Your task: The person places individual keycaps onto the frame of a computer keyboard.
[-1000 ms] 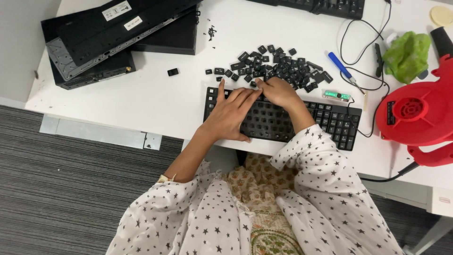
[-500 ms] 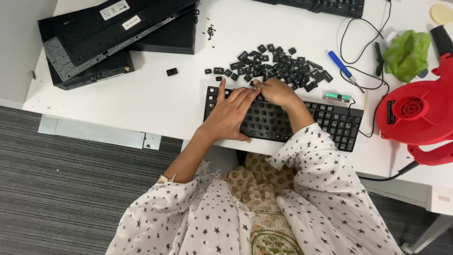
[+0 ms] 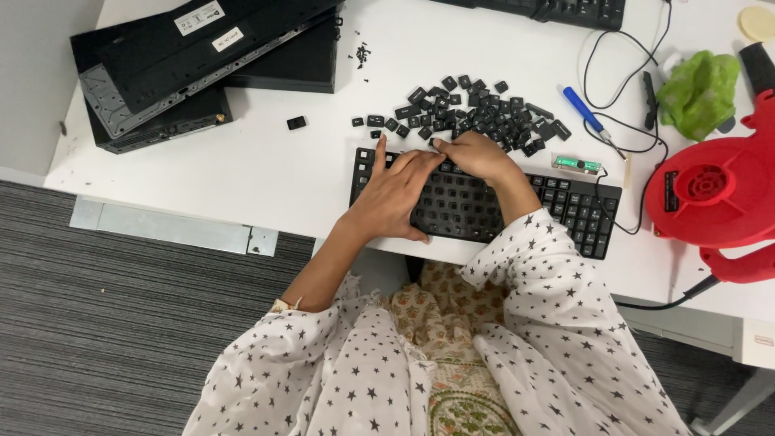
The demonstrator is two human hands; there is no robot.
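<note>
Nothing much has moved since a second ago: both hands stay on the black keyboard (image 3: 484, 202) at the table's near edge, left hand (image 3: 395, 198) spread flat, right hand (image 3: 476, 155) curled, maybe pinching a key, I cannot tell. Many keys are off already, lying in one pile of loose keys (image 3: 476, 113) at 12 o'clock, too many to count, and some keys are left on at 3 o'clock. One red blower (image 3: 714, 194) sits at 3 o'clock, and one stack of black boxes (image 3: 202, 64) at 10 o'clock.

black keyboard (image 3: 517, 202), red blower (image 3: 714, 198), green cloth (image 3: 698, 93)

office, white desk (image 3: 266, 173), stacked keyboards (image 3: 202, 64)
</note>
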